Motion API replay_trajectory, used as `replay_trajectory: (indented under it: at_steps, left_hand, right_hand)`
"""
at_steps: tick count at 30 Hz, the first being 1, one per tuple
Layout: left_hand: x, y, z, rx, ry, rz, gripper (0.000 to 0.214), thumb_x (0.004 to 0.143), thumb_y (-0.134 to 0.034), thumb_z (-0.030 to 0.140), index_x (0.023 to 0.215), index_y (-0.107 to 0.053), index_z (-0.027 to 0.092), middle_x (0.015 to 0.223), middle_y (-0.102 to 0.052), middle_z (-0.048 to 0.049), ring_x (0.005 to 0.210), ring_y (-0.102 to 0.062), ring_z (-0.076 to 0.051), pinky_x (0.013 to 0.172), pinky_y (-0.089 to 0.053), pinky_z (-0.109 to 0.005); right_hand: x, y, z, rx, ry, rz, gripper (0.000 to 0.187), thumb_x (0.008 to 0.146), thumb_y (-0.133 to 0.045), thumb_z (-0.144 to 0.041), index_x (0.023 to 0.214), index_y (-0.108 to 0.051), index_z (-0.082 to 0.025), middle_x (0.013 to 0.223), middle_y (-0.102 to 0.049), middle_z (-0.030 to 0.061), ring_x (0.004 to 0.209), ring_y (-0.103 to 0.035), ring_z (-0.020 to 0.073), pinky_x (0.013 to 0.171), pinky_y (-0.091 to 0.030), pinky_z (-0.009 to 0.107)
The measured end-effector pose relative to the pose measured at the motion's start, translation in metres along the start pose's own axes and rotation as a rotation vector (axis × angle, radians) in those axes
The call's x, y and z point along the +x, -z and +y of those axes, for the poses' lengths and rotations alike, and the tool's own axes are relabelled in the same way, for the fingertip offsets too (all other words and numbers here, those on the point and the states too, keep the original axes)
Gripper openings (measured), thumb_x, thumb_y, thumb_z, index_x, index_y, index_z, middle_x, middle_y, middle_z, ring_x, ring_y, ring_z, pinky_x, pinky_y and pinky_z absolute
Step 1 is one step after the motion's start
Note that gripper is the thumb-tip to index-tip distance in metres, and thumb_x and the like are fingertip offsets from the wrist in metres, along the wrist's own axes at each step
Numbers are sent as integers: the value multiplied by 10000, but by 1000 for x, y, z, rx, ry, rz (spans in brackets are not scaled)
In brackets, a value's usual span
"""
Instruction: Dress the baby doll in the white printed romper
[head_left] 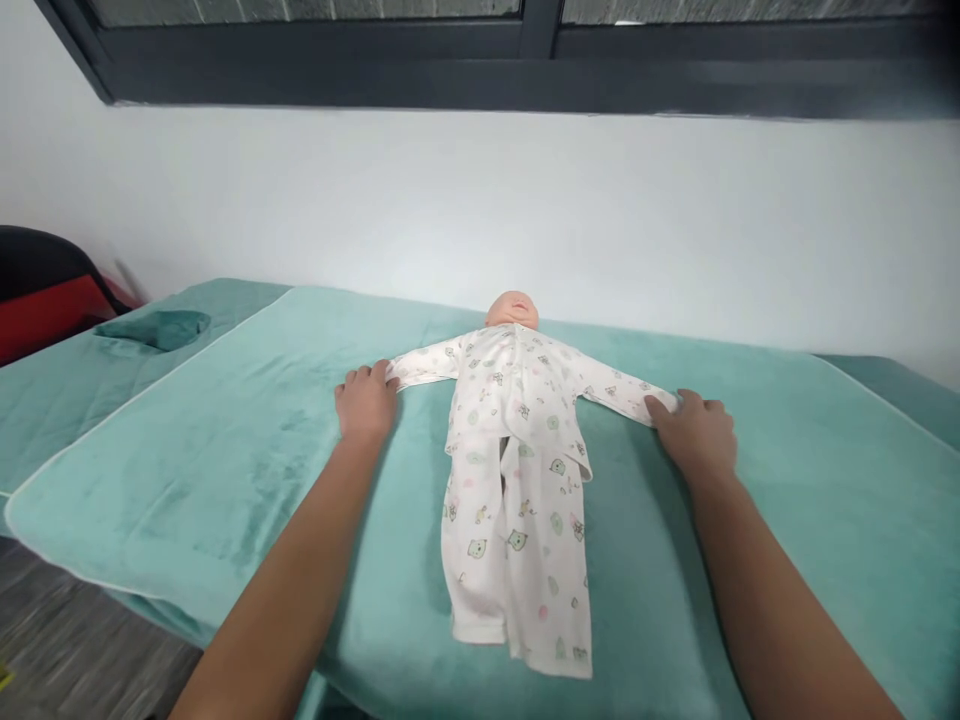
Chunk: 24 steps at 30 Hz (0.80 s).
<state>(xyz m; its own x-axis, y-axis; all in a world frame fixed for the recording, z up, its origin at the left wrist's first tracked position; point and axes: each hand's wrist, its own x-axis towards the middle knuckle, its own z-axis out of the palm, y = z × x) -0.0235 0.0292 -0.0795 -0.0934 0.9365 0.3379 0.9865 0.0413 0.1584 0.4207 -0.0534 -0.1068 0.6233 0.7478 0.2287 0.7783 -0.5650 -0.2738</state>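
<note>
A baby doll (pixel 513 309) lies on its back, its head toward the wall. It wears a white printed long-sleeved top (pixel 517 385) and matching trousers (pixel 517 550), whose legs reach toward me. Both sleeves are stretched out to the sides. At the end of the left-hand sleeve (pixel 427 366), my left hand (pixel 367 402) pinches the cuff between closed fingers. My right hand (pixel 696 432) grips the cuff of the other sleeve (pixel 619 390) with its thumb on top. Any doll hands inside the cuffs are hidden.
A teal plush cover (pixel 225 440) is spread over the bed under the doll. Toward the left, the bed has a face hole (pixel 156 328). A black and red object (pixel 52 290) stands at the far left. Behind are a white wall (pixel 450 200) and a dark window frame (pixel 337 70).
</note>
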Motion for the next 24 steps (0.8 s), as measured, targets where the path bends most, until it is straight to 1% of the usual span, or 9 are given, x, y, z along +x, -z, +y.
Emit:
replay_trajectory:
  at_steps: [2,4,7,11,14,17,19,21,24]
  left_hand:
    - [4,-2,-1,-85,-6,45,345,916,-425,289,1201,-607,221,1110,-667,-116,1094,-565,-307,883,-427,-418]
    - [9,-5,-4,-198,10,127,327,913,-418,265,1168,-620,229,1117,-663,-94,1064,-580,-280,884,-432,-394]
    - [19,-11,-9,-360,88,214,313,888,-440,240,1143,-621,240,1079,-649,-65,984,-596,-241,858,-451,-361]
    - [27,-16,-13,-483,178,221,343,828,-465,180,1121,-637,227,1049,-605,-62,913,-596,-201,842,-479,-333]
    - [25,-15,-11,-477,123,252,407,803,-440,123,1144,-646,206,1187,-568,-91,1048,-579,-204,930,-467,-335]
    - [17,-13,-5,-432,-101,223,431,852,-415,139,1224,-622,207,1318,-571,-80,1248,-498,-208,1073,-383,-353]
    - [9,-12,1,-375,-206,147,416,923,-387,219,1291,-582,219,1402,-544,-67,1331,-443,-214,1132,-318,-399]
    - [-2,-12,6,-305,-224,62,436,970,-352,321,1359,-522,223,1481,-477,-73,1396,-376,-240,1150,-282,-466]
    - [-23,-9,12,-212,-191,-17,486,986,-320,385,1414,-458,200,1559,-354,-94,1451,-282,-284,1142,-265,-535]
  right_hand:
    - [3,0,0,47,-29,-96,643,882,-382,-604,1283,-578,-141,1170,-626,228,1044,-597,371,814,-465,475]
    - [9,-3,-2,123,-9,-130,537,886,-416,-534,1244,-604,-181,1134,-663,186,1015,-617,343,808,-467,444]
    - [24,-11,-1,208,30,-63,401,884,-452,-406,1175,-648,-213,1167,-667,152,1051,-607,314,839,-451,409]
    - [38,-17,2,229,41,-21,381,899,-439,-357,1136,-680,-180,1151,-660,181,1064,-593,309,853,-436,405]
    - [35,-15,-1,266,41,148,398,862,-533,-346,1152,-683,-118,1178,-603,245,1122,-554,328,908,-421,418]
    - [16,-6,-15,357,138,342,432,840,-580,-326,1194,-645,-87,1259,-520,278,1181,-508,331,985,-397,440]
    - [-9,3,-33,455,317,346,407,868,-553,-344,1205,-622,-127,1239,-559,221,1220,-486,312,1017,-393,455]
    - [-42,12,-54,583,494,292,401,906,-515,-374,1248,-586,-177,1304,-556,164,1285,-456,278,1066,-374,465]
    - [-96,23,-81,730,679,33,471,931,-504,-413,1381,-486,-273,1515,-399,84,1405,-356,247,1136,-323,481]
